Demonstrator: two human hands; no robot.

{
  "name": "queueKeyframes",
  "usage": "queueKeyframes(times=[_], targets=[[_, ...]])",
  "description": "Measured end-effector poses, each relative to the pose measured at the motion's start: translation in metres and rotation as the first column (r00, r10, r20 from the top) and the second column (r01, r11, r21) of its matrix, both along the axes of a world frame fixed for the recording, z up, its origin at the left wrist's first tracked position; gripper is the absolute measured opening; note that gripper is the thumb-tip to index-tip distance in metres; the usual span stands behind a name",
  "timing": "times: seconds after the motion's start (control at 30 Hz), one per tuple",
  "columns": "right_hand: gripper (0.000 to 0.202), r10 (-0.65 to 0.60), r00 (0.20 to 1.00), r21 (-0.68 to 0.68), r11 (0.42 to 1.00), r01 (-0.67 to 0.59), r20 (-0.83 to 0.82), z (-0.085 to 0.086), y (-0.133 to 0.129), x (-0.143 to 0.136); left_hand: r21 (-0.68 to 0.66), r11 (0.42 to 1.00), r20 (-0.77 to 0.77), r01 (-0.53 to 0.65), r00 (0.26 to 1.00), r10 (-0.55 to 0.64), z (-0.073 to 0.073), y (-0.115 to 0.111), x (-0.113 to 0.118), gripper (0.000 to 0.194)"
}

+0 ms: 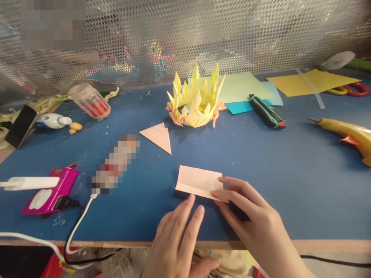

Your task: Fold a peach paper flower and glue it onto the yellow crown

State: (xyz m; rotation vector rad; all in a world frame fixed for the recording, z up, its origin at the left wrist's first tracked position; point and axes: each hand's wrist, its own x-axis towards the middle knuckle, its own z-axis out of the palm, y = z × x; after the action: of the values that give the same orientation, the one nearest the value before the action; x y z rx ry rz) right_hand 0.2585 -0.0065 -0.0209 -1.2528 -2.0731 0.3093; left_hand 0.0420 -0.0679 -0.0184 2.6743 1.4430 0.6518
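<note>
A small pale pink paper (199,180), creased along its lower edge, lies on the blue table in front of me. My right hand (252,208) grips the paper's right end between thumb and fingers. Just below the paper's near edge is my left hand (179,231), its fingers spread and nothing held in it. A folded pink paper triangle (159,137) lies farther up and to the left. Behind the paper stands a yellow paper crown (197,102) with pointed tips and pink paper flowers around its base.
Behind the crown are green (246,87) and blue sheets, with a dark green cutter (266,111) on them. A yellow glue gun (348,133) lies at right. At left are a magenta power strip (66,181), cables, a phone (21,125) and a jar (89,101).
</note>
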Motion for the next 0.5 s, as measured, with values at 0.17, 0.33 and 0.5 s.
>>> queueKeyframes(times=[0.17,0.33,0.5], targets=[[0.023,0.118,0.993,0.009,0.993,-0.118,-0.009,0.002,-0.021,-0.016,-0.147,0.983,0.144,-0.11,0.981,0.131,0.003,0.001,-0.001,0.063],[0.03,0.223,0.975,-0.053,0.974,-0.222,0.017,0.016,-0.033,-0.014,-0.334,0.938,0.334,-0.094,0.919,0.211,0.005,0.004,-0.003,0.047],[0.051,0.081,0.99,0.035,0.996,-0.086,0.113,0.016,-0.019,0.007,-0.326,0.933,0.313,-0.15,0.915,0.256,0.005,0.013,-0.002,0.025]])
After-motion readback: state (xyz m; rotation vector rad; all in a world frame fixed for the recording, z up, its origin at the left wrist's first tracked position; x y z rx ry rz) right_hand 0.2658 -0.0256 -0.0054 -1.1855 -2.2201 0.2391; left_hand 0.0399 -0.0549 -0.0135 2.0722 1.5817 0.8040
